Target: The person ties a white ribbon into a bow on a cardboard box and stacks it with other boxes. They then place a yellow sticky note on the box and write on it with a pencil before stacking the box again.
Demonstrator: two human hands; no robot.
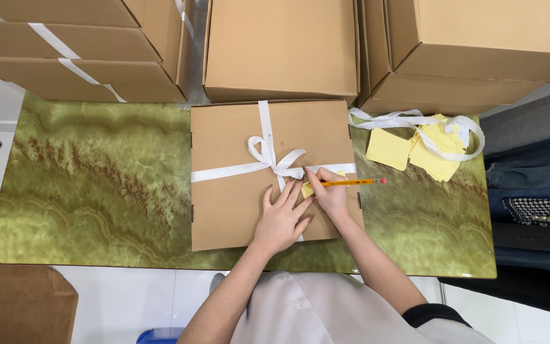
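A flat brown cardboard box (pixel 237 197) lies on the green marbled tabletop (pixel 97 185), tied crosswise with a white ribbon (pixel 266 156) knotted in a bow. A small yellow paper tag (pixel 307 188) rests on the box lid just below the bow. My left hand (pixel 281 220) lies flat on the lid with fingers spread, touching the tag's edge. My right hand (pixel 331 194) grips a yellow pencil (pixel 354 182) with a red eraser end, its tip down on the tag.
Several large brown cartons (pixel 281 48) stand along the far edge, some taped white. Loose white ribbon (pixel 415 121) and a pile of yellow tags (pixel 437 150) lie at the right. Folded dark clothes (pixel 536 191) sit beyond the right edge.
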